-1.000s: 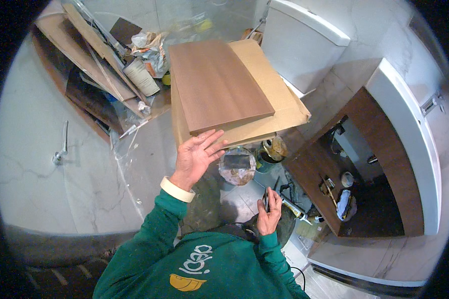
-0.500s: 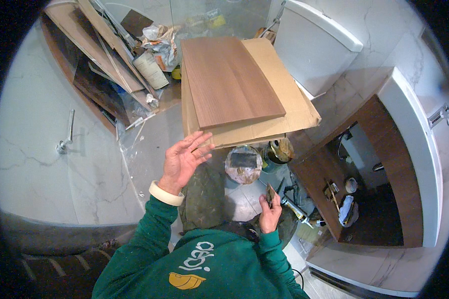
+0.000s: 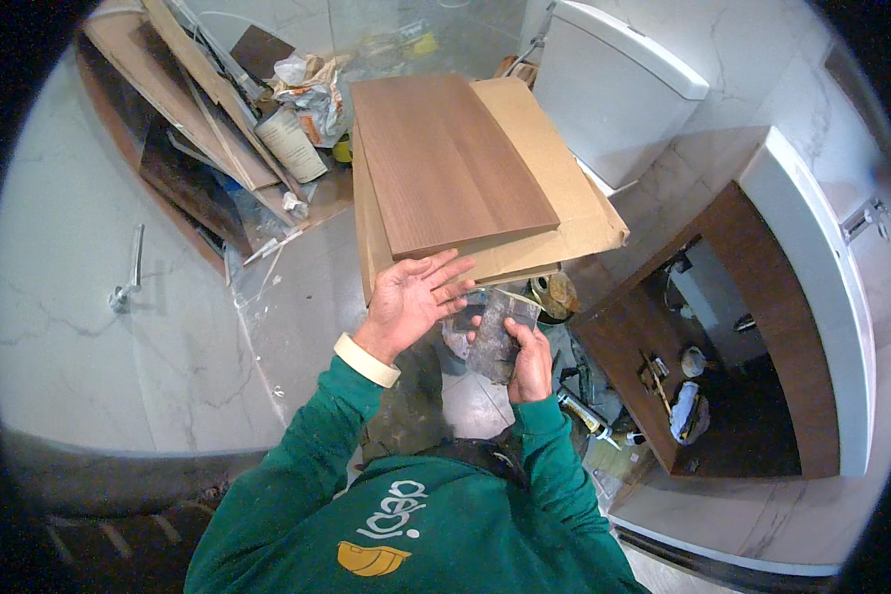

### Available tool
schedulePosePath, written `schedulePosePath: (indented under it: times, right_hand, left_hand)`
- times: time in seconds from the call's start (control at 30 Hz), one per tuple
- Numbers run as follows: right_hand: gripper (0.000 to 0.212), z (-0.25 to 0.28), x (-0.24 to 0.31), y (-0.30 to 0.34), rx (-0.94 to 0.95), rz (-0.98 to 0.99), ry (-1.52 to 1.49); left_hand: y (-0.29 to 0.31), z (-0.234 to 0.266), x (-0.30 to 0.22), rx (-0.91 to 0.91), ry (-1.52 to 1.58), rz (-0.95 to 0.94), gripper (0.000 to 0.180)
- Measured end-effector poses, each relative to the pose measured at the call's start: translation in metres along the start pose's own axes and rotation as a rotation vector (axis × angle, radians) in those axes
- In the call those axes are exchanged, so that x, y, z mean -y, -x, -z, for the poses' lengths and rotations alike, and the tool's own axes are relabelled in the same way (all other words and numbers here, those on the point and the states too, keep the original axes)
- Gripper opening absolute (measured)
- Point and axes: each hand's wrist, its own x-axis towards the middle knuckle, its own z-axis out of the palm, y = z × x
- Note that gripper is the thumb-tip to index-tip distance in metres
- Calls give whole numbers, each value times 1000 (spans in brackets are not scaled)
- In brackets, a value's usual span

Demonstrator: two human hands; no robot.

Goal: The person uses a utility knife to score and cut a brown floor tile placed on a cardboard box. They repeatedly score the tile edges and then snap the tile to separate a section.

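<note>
My right hand (image 3: pixel 530 358) grips a worn, flat grey piece of sandpaper (image 3: pixel 493 342), thumb on its upper face. My left hand (image 3: pixel 406 305) is open, palm up and fingers apart, close to the front edge of a brown wood-grain board (image 3: pixel 453 163). Whether the fingertips touch the board, I cannot tell. A cream ring like a roll of masking tape (image 3: pixel 366 360) sits round my left wrist. Beneath the board lies a flat cardboard box (image 3: pixel 589 213). A round tub lid behind the sandpaper is mostly hidden.
An open tin (image 3: pixel 556 297) stands beyond my right hand. A sealant tube (image 3: pixel 586 414) lies to its right, near a brown vanity cabinet (image 3: pixel 619 381). Behind the box is a white toilet tank (image 3: pixel 614 94). Wood offcuts (image 3: pixel 183 94) and a plastic bag (image 3: pixel 312 94) fill the far left.
My right hand has risen and turned the sandpaper so its broad face shows. My left hand has shifted right along the board's front edge, its palm turned further up.
</note>
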Motion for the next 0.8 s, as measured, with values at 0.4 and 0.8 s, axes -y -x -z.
schedulePosePath:
  times: [0.4, 0.8]
  right_hand:
    - [36, -32, -22, -81, -49, 2, -195]
    - [16, -58, -18, -99, -385, 157, -114]
  left_hand:
    - [59, 38, -52, -280, -294, -193, 62]
    - [40, 22, -63, -334, -543, -233, 64]
